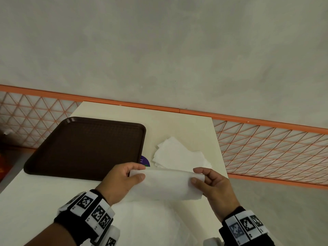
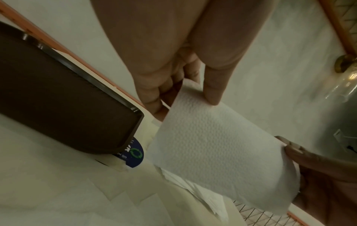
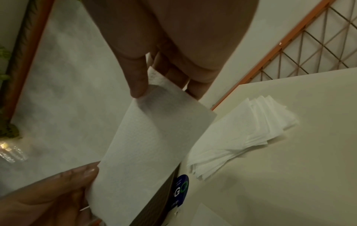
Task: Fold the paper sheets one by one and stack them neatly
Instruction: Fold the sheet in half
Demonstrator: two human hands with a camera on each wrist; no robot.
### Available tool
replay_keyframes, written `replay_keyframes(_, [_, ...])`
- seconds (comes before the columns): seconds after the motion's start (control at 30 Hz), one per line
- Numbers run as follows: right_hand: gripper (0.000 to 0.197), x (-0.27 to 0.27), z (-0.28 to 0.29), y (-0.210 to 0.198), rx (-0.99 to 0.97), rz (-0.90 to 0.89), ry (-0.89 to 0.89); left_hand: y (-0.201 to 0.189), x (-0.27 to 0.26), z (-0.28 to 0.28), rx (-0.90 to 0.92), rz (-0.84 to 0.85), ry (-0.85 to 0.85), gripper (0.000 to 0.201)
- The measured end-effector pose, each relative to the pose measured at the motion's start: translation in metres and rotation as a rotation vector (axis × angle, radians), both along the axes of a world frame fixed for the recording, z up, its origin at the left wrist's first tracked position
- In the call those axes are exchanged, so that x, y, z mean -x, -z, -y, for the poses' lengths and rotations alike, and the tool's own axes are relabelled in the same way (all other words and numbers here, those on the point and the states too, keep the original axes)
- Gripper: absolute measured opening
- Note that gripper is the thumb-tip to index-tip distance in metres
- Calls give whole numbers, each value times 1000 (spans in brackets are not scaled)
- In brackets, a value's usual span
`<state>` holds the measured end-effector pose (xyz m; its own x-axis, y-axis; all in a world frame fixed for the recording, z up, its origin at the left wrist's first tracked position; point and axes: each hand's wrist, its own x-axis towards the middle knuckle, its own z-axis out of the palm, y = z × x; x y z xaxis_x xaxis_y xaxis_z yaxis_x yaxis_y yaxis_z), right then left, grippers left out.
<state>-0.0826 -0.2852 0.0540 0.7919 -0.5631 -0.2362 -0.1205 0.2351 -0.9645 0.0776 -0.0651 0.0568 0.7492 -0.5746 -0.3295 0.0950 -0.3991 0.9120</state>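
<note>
Left hand (image 1: 118,181): thumb and fingers curled, pinching the left end of a white paper sheet (image 1: 166,185); thumb on the near face, fingers behind it. Right hand (image 1: 215,188): same pinch on the right end, thumb in front, fingers curled behind. Sheet: held between both hands, raised off the surface (image 1: 186,128), bent over on itself into a soft curve with no pressed crease; embossed texture visible in both wrist views. Stack (image 1: 179,154) of folded sheets: lay on the surface just beyond the hands, edges fanned and uneven. Tray (image 1: 85,148), dark brown: on the surface to the left of the stack, near the left hand. Round blue sticker (image 1: 144,161): on the surface, partly under the tray's corner, beside the stack.
</note>
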Motion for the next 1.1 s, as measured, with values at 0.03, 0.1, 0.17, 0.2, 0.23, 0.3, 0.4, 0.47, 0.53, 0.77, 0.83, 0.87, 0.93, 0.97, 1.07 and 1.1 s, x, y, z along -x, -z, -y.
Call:
replay_keyframes(0.03, [21, 0, 1, 0, 6, -3, 7, 1, 0, 1, -4, 23, -17, 19])
replay_keyframes(0.1, [20, -1, 2, 0, 5, 4, 16, 1, 0, 3, -2, 51, -52, 14])
replay_keyframes(0.17, [19, -2, 3, 1, 18, 6, 30, 1, -1, 4, -8, 81, -76, 10])
replay_keyframes(0.2, [19, -2, 3, 2, 23, 3, 37, 0, -1, 4, -11, 108, -82, 8])
replay_keyframes(0.23, [18, -2, 4, 3, 28, 0, 38, 0, -3, 4, -21, 151, -84, 8])
replay_keyframes(0.3, [17, 0, 9, 4, 47, -20, 28, -2, -6, 4, -54, 276, -81, 9])
replay_keyframes(0.4, [23, 6, 17, 7, 253, -164, 26, -15, -8, 4, -125, 520, -19, 7])
replay_keyframes(0.47, [36, 10, 17, 5, 545, -292, -4, -26, -7, 4, -133, 693, 95, 10])
replay_keyframes(0.53, [48, 8, 10, 0, 764, -258, -116, -38, -1, 10, -161, 824, 304, 30])
replay_keyframes(0.77, [20, -27, -29, -6, 897, -187, -573, -49, 23, 39, -258, 950, 648, 28])
replay_keyframes(0.83, [16, -24, -27, -1, 806, -156, -556, -51, 16, 30, -155, 863, 568, 20])
replay_keyframes(0.87, [16, -22, -24, 0, 765, -147, -553, -52, 11, 25, -108, 797, 512, 15])
replay_keyframes(0.93, [21, -15, -17, 0, 695, -128, -544, -53, 0, 14, -20, 642, 384, 8])
replay_keyframes(0.97, [22, -12, -13, -1, 666, -116, -537, -53, -5, 9, 1, 572, 323, 8])
replay_keyframes(1.07, [21, -2, 1, -6, 611, -79, -515, -51, -18, -3, 49, 399, 201, 12])
replay_keyframes(1.1, [21, 1, 5, -7, 598, -74, -516, -51, -21, -6, 64, 357, 171, 14])
